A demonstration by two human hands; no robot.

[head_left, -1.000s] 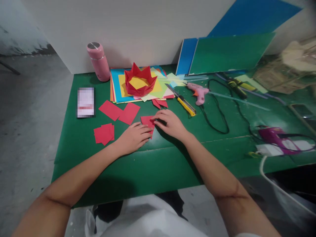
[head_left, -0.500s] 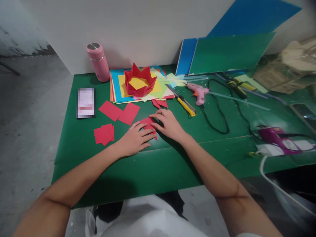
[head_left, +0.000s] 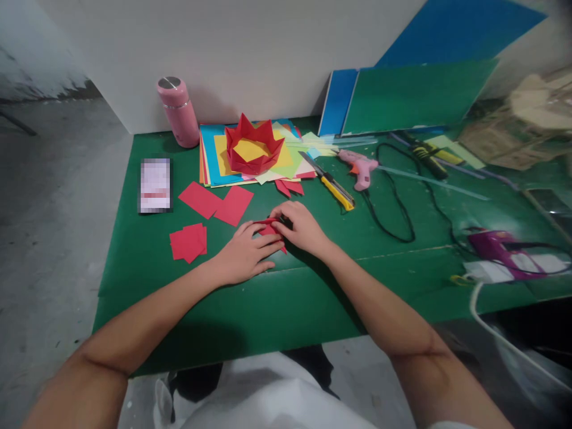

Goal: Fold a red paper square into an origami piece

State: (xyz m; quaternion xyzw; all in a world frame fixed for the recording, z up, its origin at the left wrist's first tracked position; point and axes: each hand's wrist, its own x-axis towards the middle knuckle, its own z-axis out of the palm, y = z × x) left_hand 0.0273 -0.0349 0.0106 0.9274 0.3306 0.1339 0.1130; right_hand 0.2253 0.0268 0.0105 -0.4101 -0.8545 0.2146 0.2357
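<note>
A partly folded piece of red paper (head_left: 269, 230) lies on the table between my hands, its top edge raised. My left hand (head_left: 245, 253) rests flat across it with the fingers spread, pressing it down. At the paper's upper right side, my right hand (head_left: 300, 227) has its thumb and fingers curled together on the edge. Fingers cover much of the sheet. Left of my hands are two red paper pieces (head_left: 199, 200) and a small stack of red squares (head_left: 189, 243). Folded red pieces (head_left: 288, 187) lie just beyond my right hand.
A red folded-paper ring (head_left: 232, 156) sits on coloured sheets (head_left: 210, 167). Around it stand or lie a pink bottle (head_left: 181, 116), a yellow utility knife (head_left: 336, 192), a corded pink glue gun (head_left: 361, 170) and a blurred-out rectangular item (head_left: 155, 186). A purple item (head_left: 504, 253) lies far right.
My right hand has shifted slightly left and down, its fingers drawn closer together. The paper's top edge has come up and folded toward me; my left hand stays nearly in place.
</note>
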